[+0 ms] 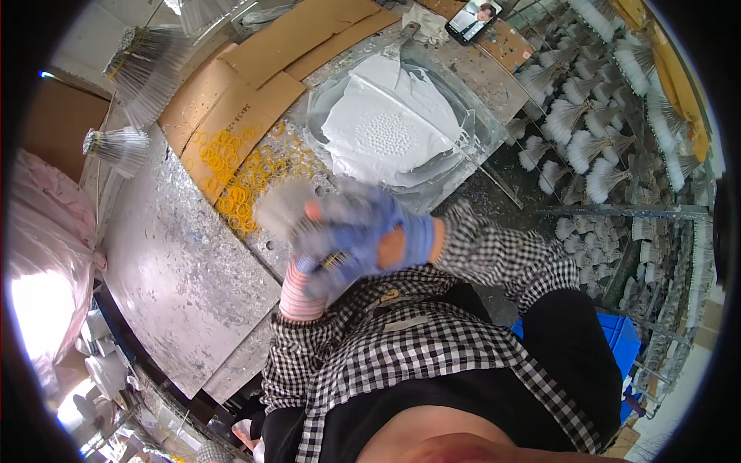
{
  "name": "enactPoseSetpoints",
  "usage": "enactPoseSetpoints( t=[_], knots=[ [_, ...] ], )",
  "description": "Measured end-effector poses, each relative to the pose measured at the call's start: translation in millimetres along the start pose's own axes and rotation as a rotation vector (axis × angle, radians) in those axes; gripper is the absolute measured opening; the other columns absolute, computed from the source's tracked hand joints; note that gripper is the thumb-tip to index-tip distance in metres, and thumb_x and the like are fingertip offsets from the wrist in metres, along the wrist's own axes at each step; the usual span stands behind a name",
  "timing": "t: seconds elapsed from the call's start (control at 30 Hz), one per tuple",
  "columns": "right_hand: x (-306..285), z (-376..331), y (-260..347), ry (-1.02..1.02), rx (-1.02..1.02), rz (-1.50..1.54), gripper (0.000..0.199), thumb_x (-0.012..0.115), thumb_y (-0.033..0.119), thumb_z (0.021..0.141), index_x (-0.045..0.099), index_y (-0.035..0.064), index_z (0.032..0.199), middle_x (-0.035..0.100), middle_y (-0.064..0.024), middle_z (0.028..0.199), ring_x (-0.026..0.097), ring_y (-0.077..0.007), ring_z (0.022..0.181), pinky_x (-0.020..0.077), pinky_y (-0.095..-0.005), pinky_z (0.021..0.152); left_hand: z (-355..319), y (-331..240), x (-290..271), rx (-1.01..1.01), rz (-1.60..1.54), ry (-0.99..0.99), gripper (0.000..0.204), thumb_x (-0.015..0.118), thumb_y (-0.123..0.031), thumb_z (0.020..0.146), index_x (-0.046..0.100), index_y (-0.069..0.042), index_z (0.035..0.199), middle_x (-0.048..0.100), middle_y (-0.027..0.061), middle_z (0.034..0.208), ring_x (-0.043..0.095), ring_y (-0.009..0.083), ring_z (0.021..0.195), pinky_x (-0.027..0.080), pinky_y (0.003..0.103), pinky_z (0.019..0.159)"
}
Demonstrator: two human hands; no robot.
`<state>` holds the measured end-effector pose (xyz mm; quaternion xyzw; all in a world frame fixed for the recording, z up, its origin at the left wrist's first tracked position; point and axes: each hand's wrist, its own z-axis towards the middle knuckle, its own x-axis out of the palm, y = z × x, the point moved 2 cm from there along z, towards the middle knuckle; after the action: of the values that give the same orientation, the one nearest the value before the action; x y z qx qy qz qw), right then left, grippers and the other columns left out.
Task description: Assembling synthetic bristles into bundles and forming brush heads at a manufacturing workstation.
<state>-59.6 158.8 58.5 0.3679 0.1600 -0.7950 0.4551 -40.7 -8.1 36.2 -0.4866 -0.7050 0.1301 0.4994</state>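
My two gloved hands meet in front of my chest, blurred by motion. My left hand (307,265), with a pink striped cuff, closes round a bundle of thin pale rods (282,207); the bundle's grey-white end points away to the left. A bare fingertip shows beside it. My right hand (378,235), in a blue glove with a gap at the back, lies over the left and wraps the same bundle; its fingers are smeared. A bit of yellow band shows between the hands. Beyond them, white paste (390,127) with a patch of dotted imprints lies spread on a clear sheet.
Yellow rubber bands (231,181) lie scattered on cardboard (231,92) and the stained table (177,255). Flared rod bundles (147,69) stand at the upper left. Racks (617,210) of white-tipped bundles (606,177) fill the right. A phone (473,20) lies at the back; a blue crate (617,339) is beside me.
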Motion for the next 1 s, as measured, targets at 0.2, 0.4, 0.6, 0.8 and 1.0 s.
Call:
enactPoseSetpoints(
  t=[0.2, 0.4, 0.6, 0.8, 1.0],
  knots=[
    [-3, -68, 54, 0.042, -0.148, 0.402, 0.048, 0.059, 0.021, 0.094, 0.054, 0.0322, 0.141, 0.055, -0.0005, 0.141, 0.048, -0.0251, 0.136, 0.043, -0.0406, 0.105, 14, 30, -63, 0.733, 1.285, -0.162, 0.043, 0.075, -0.03, 0.087, 0.063, -0.002, 0.118, 0.066, 0.0151, 0.113, 0.063, 0.0323, 0.106, 0.048, 0.047, 0.097],
    [-5, -83, 52, -0.003, 0.242, 0.533, 0.026, 0.075, 0.02, 0.085, 0.071, 0.0112, 0.109, 0.07, -0.0025, 0.106, 0.066, -0.0256, 0.11, 0.0528, -0.039, 0.085, 27, 34, -53, 0.254, 2.261, -0.15, 0.052, 0.069, -0.044, 0.088, 0.063, -0.009, 0.127, 0.064, 0.0147, 0.124, 0.056, 0.0359, 0.12, 0.042, 0.048, 0.105],
    [-2, -85, 49, 0.018, 0.33, 0.51, 0.029, 0.081, 0.016, 0.076, 0.071, 0.0083, 0.101, 0.07, -0.0053, 0.099, 0.068, -0.0265, 0.098, 0.0538, -0.0399, 0.084, 24, 72, -88, 0.808, 1.602, -0.111, 0.044, 0.064, -0.038, 0.091, 0.065, -0.011, 0.124, 0.064, 0.0123, 0.125, 0.058, 0.0334, 0.12, 0.043, 0.047, 0.105],
    [8, -87, 44, 0.091, 0.682, 0.563, 0.031, 0.082, 0.018, 0.076, 0.069, 0.0033, 0.101, 0.068, -0.0131, 0.099, 0.067, -0.0329, 0.091, 0.0532, -0.0414, 0.082, 19, 67, -63, 0.656, 1.315, 0.031, 0.041, 0.061, -0.04, 0.093, 0.066, -0.015, 0.125, 0.065, 0.0054, 0.126, 0.059, 0.0277, 0.12, 0.042, 0.043, 0.106],
    [6, -89, 40, 0.142, 0.905, 0.561, 0.065, 0.088, 0.032, 0.072, 0.059, 0.0019, 0.122, 0.066, -0.0122, 0.107, 0.066, -0.0254, 0.093, 0.0533, -0.0374, 0.084, 15, 83, -41, 0.412, 0.43, 0.156, 0.04, 0.061, -0.04, 0.093, 0.064, -0.019, 0.126, 0.065, 0.0031, 0.126, 0.058, 0.0242, 0.119, 0.043, 0.04, 0.104]
  ],
)
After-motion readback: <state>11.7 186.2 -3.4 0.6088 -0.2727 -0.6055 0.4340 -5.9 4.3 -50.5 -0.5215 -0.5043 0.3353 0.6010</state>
